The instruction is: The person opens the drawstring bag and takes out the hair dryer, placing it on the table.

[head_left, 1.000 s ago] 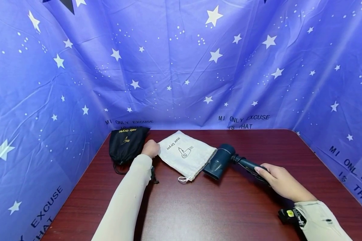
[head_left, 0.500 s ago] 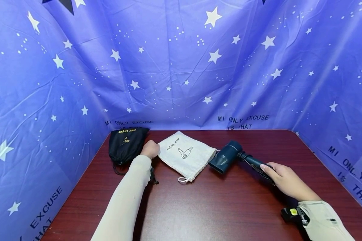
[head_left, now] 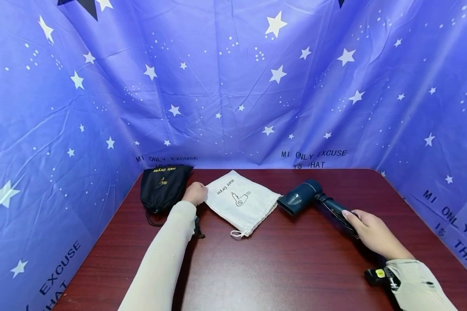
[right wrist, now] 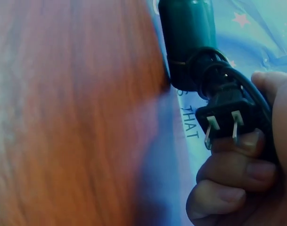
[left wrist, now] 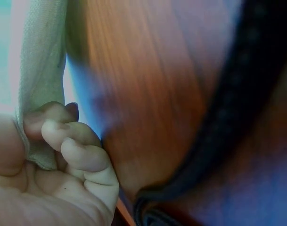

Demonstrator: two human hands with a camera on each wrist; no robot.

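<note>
A dark teal hair dryer [head_left: 301, 196] is held by its handle in my right hand [head_left: 377, 233], its nozzle pointing left beside the white bag's mouth. In the right wrist view my fingers curl round the handle, and a two-pin plug [right wrist: 225, 115] on the wrapped cord shows above them. My left hand [head_left: 196, 193] pinches the far left corner of the white drawstring bag [head_left: 243, 203], printed "Hair Dryer", which lies flat on the table. The left wrist view shows the bag's cloth [left wrist: 42, 94] gripped between thumb and fingers.
A black drawstring bag [head_left: 164, 185] with gold "Hair Dryer" print sits left of my left hand, its cord trailing beneath the forearm. The dark red wooden table [head_left: 249, 276] ends at a blue star-printed curtain [head_left: 225, 86] on the back and both sides.
My right hand has drawn the hair dryer to the right and slightly back, so its nozzle no longer overlaps the white bag as much. The left hand keeps its hold on the corner.
</note>
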